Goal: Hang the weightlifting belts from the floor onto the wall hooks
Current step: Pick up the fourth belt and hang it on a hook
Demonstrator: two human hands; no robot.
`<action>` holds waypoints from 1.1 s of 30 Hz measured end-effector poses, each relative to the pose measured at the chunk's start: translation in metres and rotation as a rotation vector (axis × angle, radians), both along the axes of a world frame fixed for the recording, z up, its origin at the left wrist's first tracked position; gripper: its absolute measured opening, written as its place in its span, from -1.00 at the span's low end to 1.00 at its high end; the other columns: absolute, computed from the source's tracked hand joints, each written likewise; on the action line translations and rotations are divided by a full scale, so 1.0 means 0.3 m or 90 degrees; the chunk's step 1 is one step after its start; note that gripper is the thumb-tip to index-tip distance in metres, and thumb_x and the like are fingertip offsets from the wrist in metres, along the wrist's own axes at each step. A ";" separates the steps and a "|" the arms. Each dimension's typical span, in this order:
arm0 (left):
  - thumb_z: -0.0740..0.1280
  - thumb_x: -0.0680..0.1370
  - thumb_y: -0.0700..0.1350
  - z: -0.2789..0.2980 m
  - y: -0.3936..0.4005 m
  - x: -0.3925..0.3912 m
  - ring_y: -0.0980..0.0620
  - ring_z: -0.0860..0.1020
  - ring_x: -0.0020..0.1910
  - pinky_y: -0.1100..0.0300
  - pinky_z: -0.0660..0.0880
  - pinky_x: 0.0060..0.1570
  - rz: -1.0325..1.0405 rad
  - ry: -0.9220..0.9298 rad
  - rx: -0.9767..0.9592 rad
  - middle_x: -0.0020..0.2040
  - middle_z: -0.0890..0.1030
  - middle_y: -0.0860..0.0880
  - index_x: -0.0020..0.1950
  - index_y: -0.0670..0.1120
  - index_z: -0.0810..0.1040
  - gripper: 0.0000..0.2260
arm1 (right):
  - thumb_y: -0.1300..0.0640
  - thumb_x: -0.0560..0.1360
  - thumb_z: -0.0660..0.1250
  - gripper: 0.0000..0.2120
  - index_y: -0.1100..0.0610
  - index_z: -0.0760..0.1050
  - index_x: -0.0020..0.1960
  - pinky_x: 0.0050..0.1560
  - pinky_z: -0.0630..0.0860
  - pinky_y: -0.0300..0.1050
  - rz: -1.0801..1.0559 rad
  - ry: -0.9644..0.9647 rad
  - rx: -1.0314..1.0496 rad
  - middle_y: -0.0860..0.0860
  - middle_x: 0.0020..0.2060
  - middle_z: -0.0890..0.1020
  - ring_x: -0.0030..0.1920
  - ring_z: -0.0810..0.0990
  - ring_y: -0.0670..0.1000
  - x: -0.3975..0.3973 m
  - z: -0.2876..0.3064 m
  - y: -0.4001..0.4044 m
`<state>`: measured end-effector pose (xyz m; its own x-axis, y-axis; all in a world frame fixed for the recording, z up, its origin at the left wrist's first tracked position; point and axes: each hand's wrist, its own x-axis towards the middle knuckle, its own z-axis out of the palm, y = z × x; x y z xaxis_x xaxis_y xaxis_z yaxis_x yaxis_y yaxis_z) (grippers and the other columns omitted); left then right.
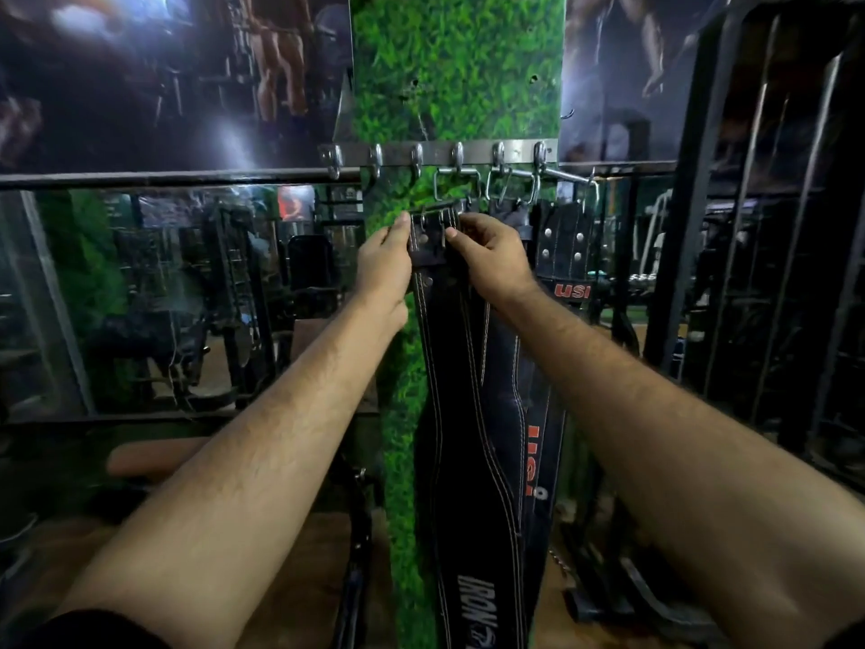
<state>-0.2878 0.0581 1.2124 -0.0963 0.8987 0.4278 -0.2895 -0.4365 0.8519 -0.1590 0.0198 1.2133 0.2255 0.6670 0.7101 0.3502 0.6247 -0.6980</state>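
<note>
1. Black leather, white-stitched: the belt [461, 391] hangs long against the green pillar, its buckle end held up just under the hook rail [440, 154].
2. The left hand [384, 264] is on the belt's left edge below the rail, thumb pressed against the strap near the buckle; its other fingers are hidden behind the hand, so how far they wrap the strap cannot be told.
3. The right hand [491, 255] pinches the belt's top on the right side, fingers curled over the strap, thumb tip touching the leather just below the buckle [437, 217].
4. The belt's top lies between the two hands; the rest drops straight down below them, with white lettering near its lower end.
5. The buckle sits just below the rail, under the fourth hook from the rail's left end; whether it is caught on a hook is unclear.
6. Right of the held belt, under the rail's right-hand hooks, other belts [564, 255] hang by metal buckles, one with red lettering.
7. The rail is fixed across the grass-patterned pillar [449, 77]; its left hooks carry nothing.
</note>
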 end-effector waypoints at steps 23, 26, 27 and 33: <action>0.44 0.40 0.16 0.151 0.353 0.004 -0.19 0.70 -0.03 -0.22 0.64 0.03 0.009 -0.069 -0.071 -0.08 0.74 -0.11 -0.08 -0.13 0.69 -0.64 | -0.12 0.54 0.35 -0.67 0.09 0.64 0.15 -0.05 0.48 -0.16 -0.256 -0.155 -0.140 0.09 0.01 0.72 0.05 0.68 0.14 -0.065 0.167 0.310; 0.39 0.36 0.24 0.114 0.350 -0.001 -0.12 0.69 0.06 -0.16 0.62 0.14 -0.032 -0.051 -0.030 0.03 0.73 -0.08 0.11 -0.10 0.68 -0.49 | -0.10 0.62 0.26 -0.62 0.09 0.55 0.31 0.03 0.46 -0.12 -0.245 -0.103 -0.051 0.09 0.16 0.68 0.18 0.62 0.13 -0.083 0.096 0.284; 0.39 0.37 0.26 0.096 0.342 -0.002 -0.11 0.68 0.10 -0.15 0.60 0.18 -0.051 -0.039 -0.023 0.07 0.73 -0.07 0.13 -0.07 0.68 -0.49 | -0.10 0.64 0.24 -0.58 0.11 0.50 0.38 0.12 0.48 -0.10 -0.206 -0.065 -0.034 0.09 0.22 0.66 0.23 0.61 0.12 -0.090 0.062 0.285; 0.39 0.52 -0.01 -0.056 0.251 -0.023 -0.13 0.69 0.08 -0.07 0.61 0.16 -0.138 -0.076 0.010 0.08 0.70 -0.19 0.21 -0.25 0.60 -0.62 | 0.08 0.61 0.34 -0.90 0.03 0.57 -0.07 -0.11 0.61 -0.15 -0.066 0.003 0.008 -0.21 -0.25 0.65 -0.21 0.62 -0.22 -0.092 -0.181 0.309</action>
<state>-0.2947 0.1335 1.1956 0.0470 0.8975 0.4385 -0.4761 -0.3658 0.7997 -0.1866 0.1124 1.1589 0.2962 0.6314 0.7166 0.4102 0.5935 -0.6925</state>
